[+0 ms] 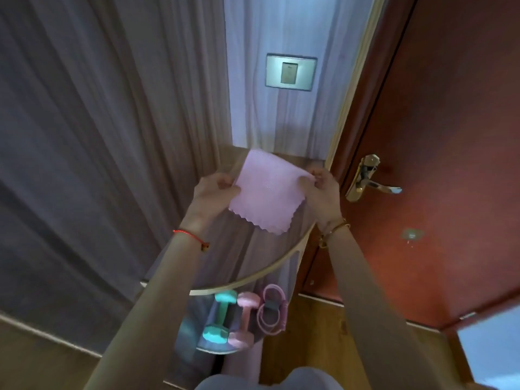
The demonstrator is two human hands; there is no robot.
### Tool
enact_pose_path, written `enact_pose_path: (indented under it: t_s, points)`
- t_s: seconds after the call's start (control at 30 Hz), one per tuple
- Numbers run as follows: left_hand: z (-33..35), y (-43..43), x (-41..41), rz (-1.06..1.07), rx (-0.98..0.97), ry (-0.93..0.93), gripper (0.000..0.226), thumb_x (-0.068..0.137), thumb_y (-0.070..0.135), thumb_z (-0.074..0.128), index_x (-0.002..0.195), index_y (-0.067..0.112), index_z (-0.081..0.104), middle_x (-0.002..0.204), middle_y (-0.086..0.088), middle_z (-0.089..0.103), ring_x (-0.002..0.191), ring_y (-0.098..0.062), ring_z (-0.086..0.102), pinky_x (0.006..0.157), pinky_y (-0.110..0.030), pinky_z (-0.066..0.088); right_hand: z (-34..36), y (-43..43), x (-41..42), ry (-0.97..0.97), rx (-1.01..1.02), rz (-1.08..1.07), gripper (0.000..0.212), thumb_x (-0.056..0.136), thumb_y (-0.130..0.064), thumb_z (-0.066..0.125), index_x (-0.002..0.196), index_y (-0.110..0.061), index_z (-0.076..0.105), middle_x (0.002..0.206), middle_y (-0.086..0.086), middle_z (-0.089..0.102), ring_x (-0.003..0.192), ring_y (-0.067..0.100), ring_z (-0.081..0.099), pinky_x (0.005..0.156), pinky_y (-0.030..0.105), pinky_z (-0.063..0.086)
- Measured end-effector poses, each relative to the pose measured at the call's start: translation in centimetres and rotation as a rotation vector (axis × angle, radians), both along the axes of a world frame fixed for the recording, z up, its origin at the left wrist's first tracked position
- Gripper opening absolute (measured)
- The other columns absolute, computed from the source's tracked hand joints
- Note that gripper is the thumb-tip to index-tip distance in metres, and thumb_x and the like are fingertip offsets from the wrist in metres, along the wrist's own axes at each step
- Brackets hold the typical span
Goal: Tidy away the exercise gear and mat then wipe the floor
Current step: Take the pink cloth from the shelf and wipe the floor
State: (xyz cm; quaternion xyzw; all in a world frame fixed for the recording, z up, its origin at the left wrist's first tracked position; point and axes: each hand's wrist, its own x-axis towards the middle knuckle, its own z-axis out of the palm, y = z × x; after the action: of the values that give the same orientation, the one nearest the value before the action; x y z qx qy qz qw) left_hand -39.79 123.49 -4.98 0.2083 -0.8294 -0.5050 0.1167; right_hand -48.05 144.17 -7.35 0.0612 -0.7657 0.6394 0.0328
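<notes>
A pink cleaning cloth (267, 192) with a zigzag edge hangs spread between both hands above a round glass shelf top (284, 257). My left hand (213, 192) pinches its left edge and my right hand (323, 190) pinches its right corner. On the lower shelf (216, 349) lie a teal dumbbell (219, 316), a pink dumbbell (243, 322) and a coiled pink skipping rope or ring (271, 311). The mat is not in view.
A grey curtain (98, 136) fills the left side. A red-brown door (436, 136) with a brass handle (371, 178) stands on the right. A wall switch plate (291, 71) sits above the shelf. Wooden floor (318, 347) shows below.
</notes>
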Motion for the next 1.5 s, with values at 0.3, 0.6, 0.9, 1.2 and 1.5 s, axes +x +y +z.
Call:
enact_pose_path:
  t_s: [0.3, 0.6, 0.9, 1.2, 1.5]
  points:
    - [0.5, 9.9, 6.1, -0.540, 0.134, 0.038, 0.024, 0.090, 0.001, 0.065, 0.111, 0.010, 0.061, 0.091, 0.005, 0.064, 0.080, -0.004, 0.061, 0.057, -0.007, 0.047, -1.4, 11.1, 15.5, 0.066, -0.261, -0.475, 0.015, 0.086, -0.016, 0.063, 0.096, -0.005, 0.064, 0.082, 0.003, 0.061, 0.077, 0.015, 0.055, 0.066, 0.030, 0.045]
    - [-4.5, 22.7, 15.1, -1.016, 0.154, -0.109, 0.032, 0.088, 0.003, 0.068, 0.119, 0.011, 0.063, 0.104, -0.007, 0.067, 0.090, -0.013, 0.062, 0.066, -0.011, 0.048, -3.9, 19.7, 34.9, 0.036, -0.172, -1.002, 0.007, 0.091, -0.007, 0.058, 0.095, -0.008, 0.064, 0.075, -0.012, 0.063, 0.066, -0.005, 0.058, 0.062, 0.016, 0.048]
    - [-7.8, 32.0, 24.9, -1.281, 0.196, -0.205, 0.030, 0.090, 0.005, 0.066, 0.116, 0.020, 0.063, 0.100, 0.013, 0.067, 0.090, 0.001, 0.063, 0.078, -0.014, 0.047, -7.1, 24.4, 48.7, -0.064, -0.178, -1.346, 0.016, 0.090, -0.011, 0.060, 0.104, -0.006, 0.066, 0.082, -0.007, 0.067, 0.068, -0.004, 0.060, 0.069, 0.026, 0.052]
    - [-11.1, 41.3, 34.6, -1.414, 0.100, -0.351, 0.037, 0.089, 0.010, 0.068, 0.126, 0.013, 0.062, 0.119, -0.007, 0.068, 0.111, -0.025, 0.065, 0.080, -0.032, 0.050, -10.5, 30.8, 60.3, -0.144, -0.184, -1.538, 0.014, 0.088, -0.016, 0.060, 0.100, -0.011, 0.067, 0.081, -0.007, 0.069, 0.072, 0.007, 0.061, 0.072, 0.040, 0.056]
    - [-15.2, 52.4, 45.6, -1.432, 0.051, -0.501, 0.049, 0.087, 0.004, 0.062, 0.136, 0.005, 0.056, 0.116, -0.028, 0.066, 0.061, -0.014, 0.058, 0.059, -0.027, 0.048, -14.8, 40.5, 71.9, -0.278, -0.178, -1.550, 0.012, 0.089, -0.021, 0.057, 0.097, -0.027, 0.063, 0.090, -0.003, 0.071, 0.081, 0.020, 0.069, 0.071, 0.042, 0.061]
